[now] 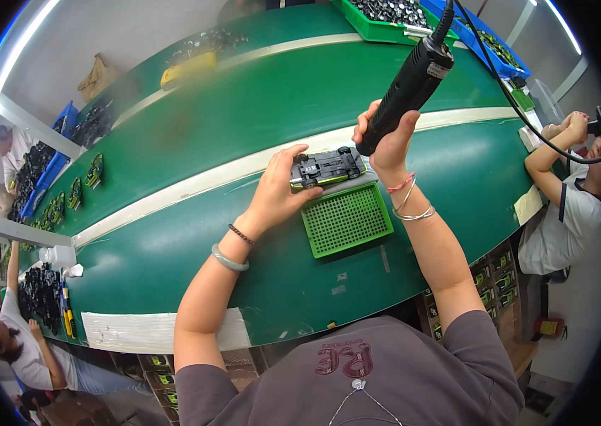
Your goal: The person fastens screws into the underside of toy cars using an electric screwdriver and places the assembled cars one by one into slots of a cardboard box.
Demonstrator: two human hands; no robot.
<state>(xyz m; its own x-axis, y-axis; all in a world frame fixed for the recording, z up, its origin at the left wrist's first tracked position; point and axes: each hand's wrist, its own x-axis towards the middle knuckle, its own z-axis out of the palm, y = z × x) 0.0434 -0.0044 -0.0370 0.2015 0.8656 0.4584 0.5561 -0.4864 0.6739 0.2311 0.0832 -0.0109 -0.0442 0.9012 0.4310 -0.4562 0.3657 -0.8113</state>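
My left hand [280,186] grips the rear end of an upside-down toy car [325,167], thumb on the near side and fingers on the far side. The car's black underside faces up, and a yellow-green body edge shows along its near side. In my right hand [391,142] is a black corded electric screwdriver [408,89], held at a slant with its cable rising from the top. Its lower end is at the car's right end; whether it touches a screw is hidden. Just nearer than the car lies a green perforated basket [349,221].
A green table [194,153] with a white strip spreads around me. Far right stand a green bin [386,21] of small parts and a blue bin [499,53]. Toy cars [94,170] and black parts [41,295] lie left. Co-workers sit at both sides; a cable hangs at right.
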